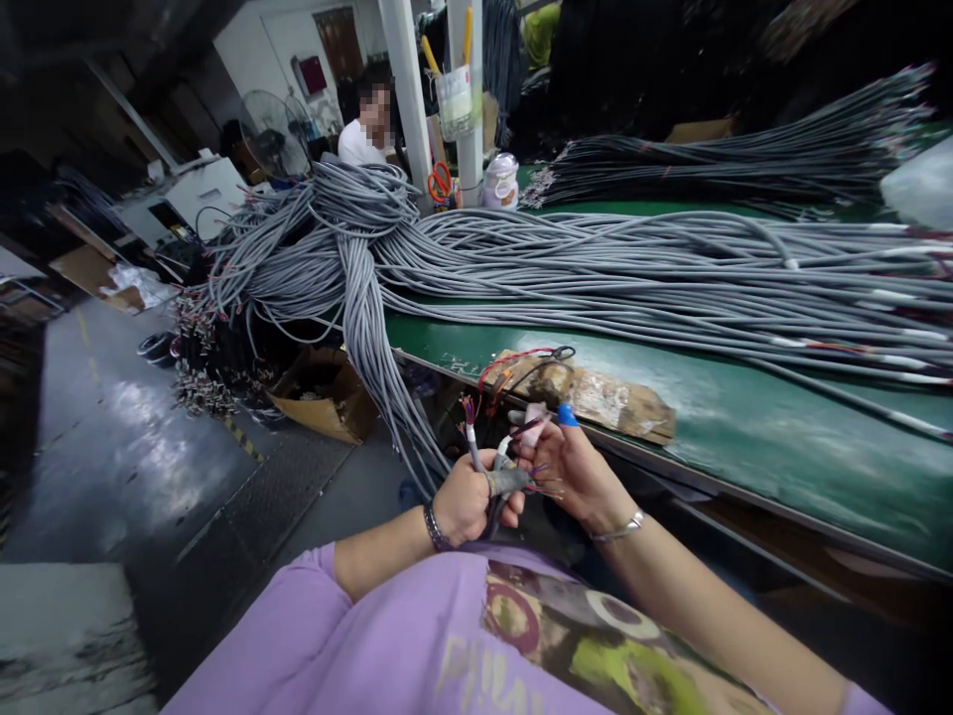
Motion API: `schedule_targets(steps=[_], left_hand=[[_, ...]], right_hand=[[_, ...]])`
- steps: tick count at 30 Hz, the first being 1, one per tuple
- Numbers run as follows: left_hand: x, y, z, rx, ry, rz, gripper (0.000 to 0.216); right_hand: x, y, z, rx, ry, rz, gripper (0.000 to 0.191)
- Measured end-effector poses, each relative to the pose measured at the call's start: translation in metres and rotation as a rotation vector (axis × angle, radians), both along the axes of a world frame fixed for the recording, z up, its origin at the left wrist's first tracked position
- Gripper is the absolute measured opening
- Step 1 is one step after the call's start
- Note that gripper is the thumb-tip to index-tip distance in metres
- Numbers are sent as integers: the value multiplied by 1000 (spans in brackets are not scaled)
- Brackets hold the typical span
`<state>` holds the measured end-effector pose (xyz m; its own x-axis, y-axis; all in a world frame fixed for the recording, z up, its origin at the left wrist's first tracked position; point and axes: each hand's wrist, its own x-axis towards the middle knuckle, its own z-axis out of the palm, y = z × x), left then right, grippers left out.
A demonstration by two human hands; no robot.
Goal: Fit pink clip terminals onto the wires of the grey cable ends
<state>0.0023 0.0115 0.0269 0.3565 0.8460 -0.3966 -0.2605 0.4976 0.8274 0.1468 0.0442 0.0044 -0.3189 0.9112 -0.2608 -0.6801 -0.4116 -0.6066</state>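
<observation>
My left hand (468, 499) is wrapped round several grey cables, whose ends stick out past the fingers. One cable end (471, 435) points up, with a white band and thin coloured wires fanned out at its tip. Another cable end (507, 482) points right, its fine stripped wires (547, 485) reaching toward my right palm. My right hand (577, 465) is beside these ends with its fingers curled in. A blue cover (567, 415) is on one of its digits, and a pale whitish piece (533, 425) shows at the fingertips. What the fingers pinch is partly hidden.
A long bundle of grey cables (596, 263) lies over the green table (751, 417), some hanging off its left end. A tape-wrapped block (611, 397) with red and black leads sits at the near edge. A cardboard box (328, 402) stands below. A person (362, 139) is behind.
</observation>
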Motion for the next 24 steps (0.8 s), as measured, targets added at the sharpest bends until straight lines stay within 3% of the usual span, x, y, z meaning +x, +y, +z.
schedule_targets(steps=[5,10,15,21,24], left_hand=[[5,-10,-1,49,-12,146,45],[10,-8,3,50,-5,247,45],[12,-5,4,35,-11,252,44],[13,-3,0,15,17,231,43],[14,-3,-3,11,33,217,44]], right_hand=[[2,-2,3,58,-57,-13,24],[1,0,3,110,-182,-64,41],[-1,2,-5,223,-505,-234,50],[-6,10,-6,76,-164,-145,47],[-8,12,-4,55,-108,-161,42]])
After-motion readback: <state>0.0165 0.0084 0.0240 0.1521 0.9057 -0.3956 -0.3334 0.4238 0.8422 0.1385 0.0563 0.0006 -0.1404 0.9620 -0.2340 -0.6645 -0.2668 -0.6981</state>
